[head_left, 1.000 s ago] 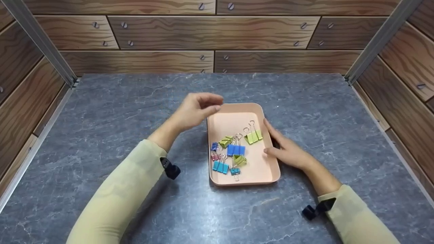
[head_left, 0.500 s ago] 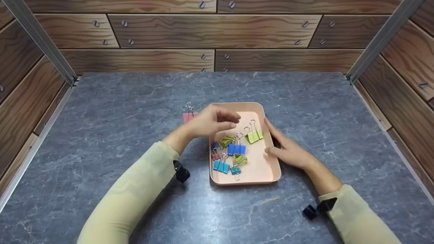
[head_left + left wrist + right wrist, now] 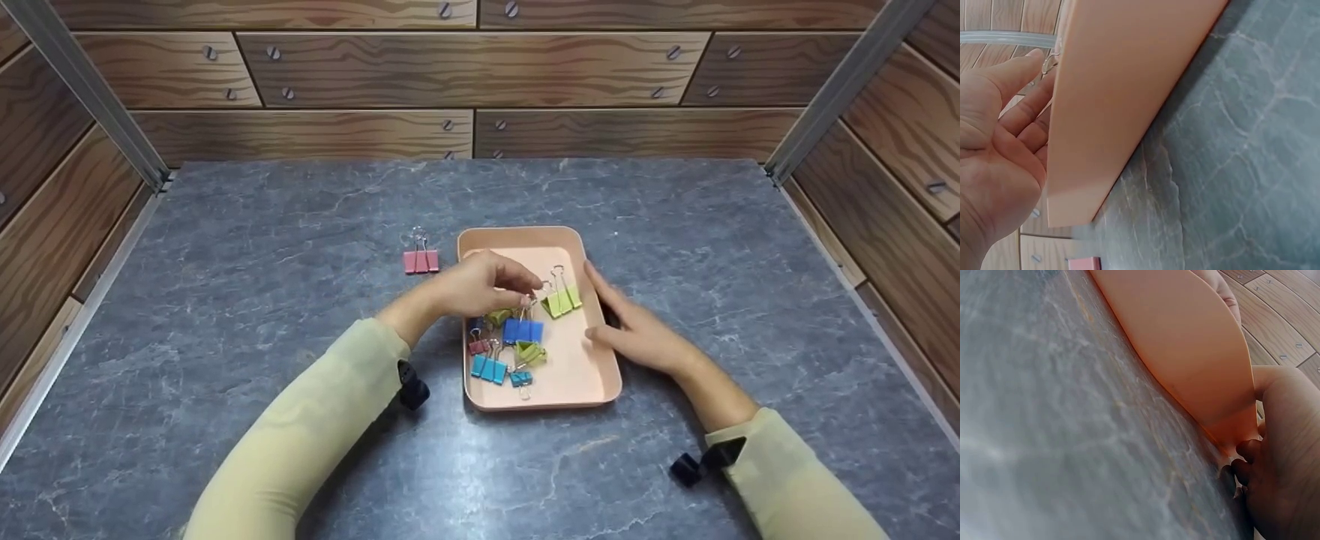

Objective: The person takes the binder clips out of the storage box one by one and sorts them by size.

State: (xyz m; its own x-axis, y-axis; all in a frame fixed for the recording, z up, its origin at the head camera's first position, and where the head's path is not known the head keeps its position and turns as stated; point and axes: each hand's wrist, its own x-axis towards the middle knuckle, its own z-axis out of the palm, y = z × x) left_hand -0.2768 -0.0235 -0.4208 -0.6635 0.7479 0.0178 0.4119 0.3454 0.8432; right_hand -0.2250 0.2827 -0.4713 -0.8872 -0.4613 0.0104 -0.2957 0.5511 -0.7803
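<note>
A peach tray (image 3: 577,373) stands on the table with several binder clips in it. My left hand (image 3: 476,286) is over its left rim, thumb and fingers bent and apart at the wire handles of a blue binder clip (image 3: 523,331). In the left wrist view the thumb (image 3: 1026,66) is close to a wire loop (image 3: 1049,62); whether it touches cannot be told. My right hand (image 3: 637,334) holds the tray's right side, thumb over the rim and fingers along the outer wall. A green binder clip (image 3: 561,302) lies right of the blue one.
Left of the tray a pink binder clip (image 3: 421,262) stands on the grey marbled table (image 3: 300,225). Inside the tray, a turquoise binder clip (image 3: 489,369), another green binder clip (image 3: 530,352) and smaller ones crowd the left side. Wood-patterned panels (image 3: 480,71) enclose the table.
My left hand has moved right and down from beyond the tray's upper left corner to the blue clip's handles, uncovering the pink binder clip. My right hand stays on the tray.
</note>
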